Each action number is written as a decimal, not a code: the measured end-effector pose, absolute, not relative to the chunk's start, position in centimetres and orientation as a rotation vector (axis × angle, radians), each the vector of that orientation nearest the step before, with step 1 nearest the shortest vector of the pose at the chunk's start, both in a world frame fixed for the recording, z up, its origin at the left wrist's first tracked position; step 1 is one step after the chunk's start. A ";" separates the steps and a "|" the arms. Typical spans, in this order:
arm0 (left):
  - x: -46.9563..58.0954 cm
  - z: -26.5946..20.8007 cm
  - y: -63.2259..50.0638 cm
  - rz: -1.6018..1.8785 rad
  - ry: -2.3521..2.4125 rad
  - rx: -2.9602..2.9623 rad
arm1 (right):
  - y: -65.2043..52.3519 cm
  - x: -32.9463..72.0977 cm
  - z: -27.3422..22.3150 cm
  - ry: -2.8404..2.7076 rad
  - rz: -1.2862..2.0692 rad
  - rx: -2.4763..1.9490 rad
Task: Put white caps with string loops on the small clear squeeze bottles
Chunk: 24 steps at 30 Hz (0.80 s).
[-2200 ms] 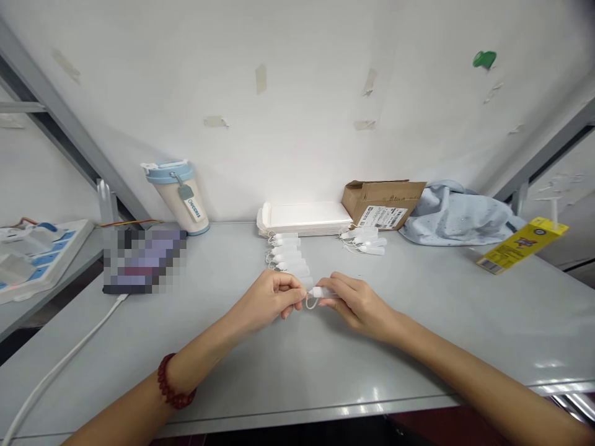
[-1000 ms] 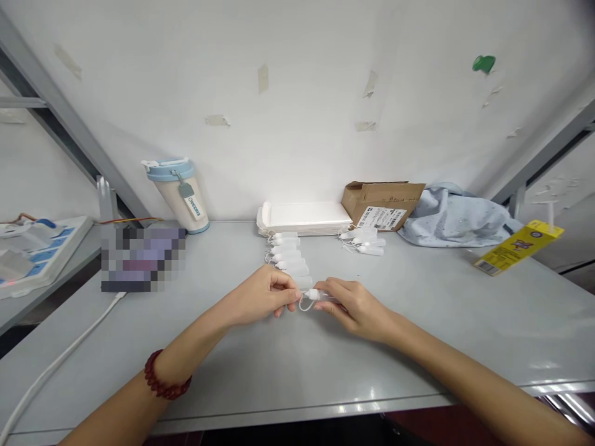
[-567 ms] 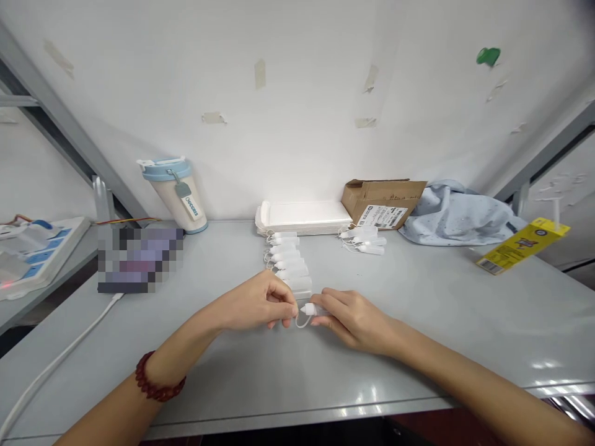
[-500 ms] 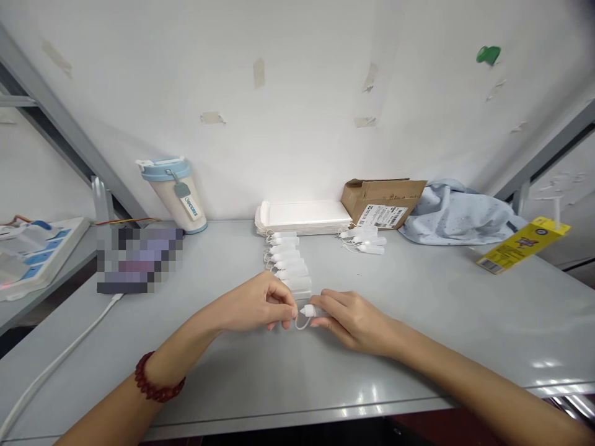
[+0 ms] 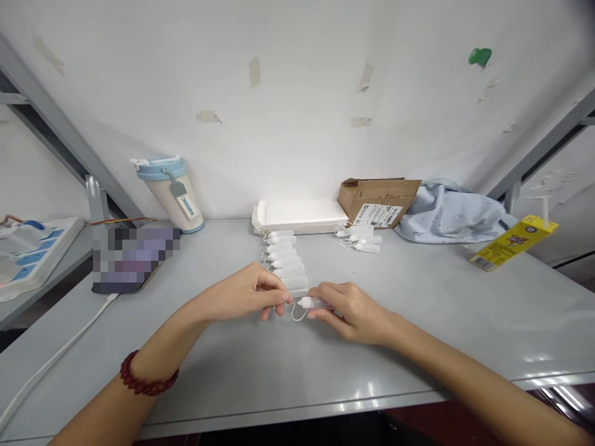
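Note:
Between finger and thumb, my right hand (image 5: 348, 313) holds a small translucent dropper bottle (image 5: 317, 303) lying sideways, its white pointed tip facing left. A thin white strap (image 5: 297, 318) loops from the bottle's neck to the pinched fingertips of my left hand (image 5: 260, 294). The cap at the strap's end is mostly hidden by those fingers, close to the tip. Just beyond my hands, several similar bottles (image 5: 289, 271) lie in a column, tips to the left. A smaller group of bottles (image 5: 365, 238) rests farther back on the right.
A stack of white trays (image 5: 302, 214) and a cardboard box (image 5: 379, 201) stand against the wall. Left of them are a tumbler (image 5: 174, 195) and a phone (image 5: 134, 260) on a white cable (image 5: 56, 365). Blue cloth (image 5: 455, 214) and a yellow drink carton (image 5: 511, 243) sit right.
Both hands have moved slightly away from me, closer to the column of bottles, with the bottle and strap still held. The whole view has shifted a little.

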State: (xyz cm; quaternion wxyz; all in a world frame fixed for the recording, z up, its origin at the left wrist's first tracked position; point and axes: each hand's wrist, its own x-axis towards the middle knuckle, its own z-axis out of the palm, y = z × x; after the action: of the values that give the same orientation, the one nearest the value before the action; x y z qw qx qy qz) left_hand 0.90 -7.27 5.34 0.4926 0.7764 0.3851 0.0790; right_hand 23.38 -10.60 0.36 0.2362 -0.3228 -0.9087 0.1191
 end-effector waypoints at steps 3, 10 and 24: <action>1.0 5.0 -7.2 0.161 0.929 1.854 | -10.6 23.2 0.1 -2.513 0.326 -0.885; 0.9 4.7 -7.1 0.107 0.941 1.835 | -10.4 23.1 -0.2 -2.548 0.332 -0.933; 0.5 3.7 -6.4 -0.002 1.097 1.903 | -9.1 23.7 -0.5 -2.631 0.372 -1.098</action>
State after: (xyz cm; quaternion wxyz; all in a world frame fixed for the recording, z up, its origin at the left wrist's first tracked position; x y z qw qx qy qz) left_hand 0.52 -6.40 3.68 0.4551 0.7715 0.4446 -0.0010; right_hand 23.67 -9.12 -0.52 0.1330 -0.3786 -0.9070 0.1281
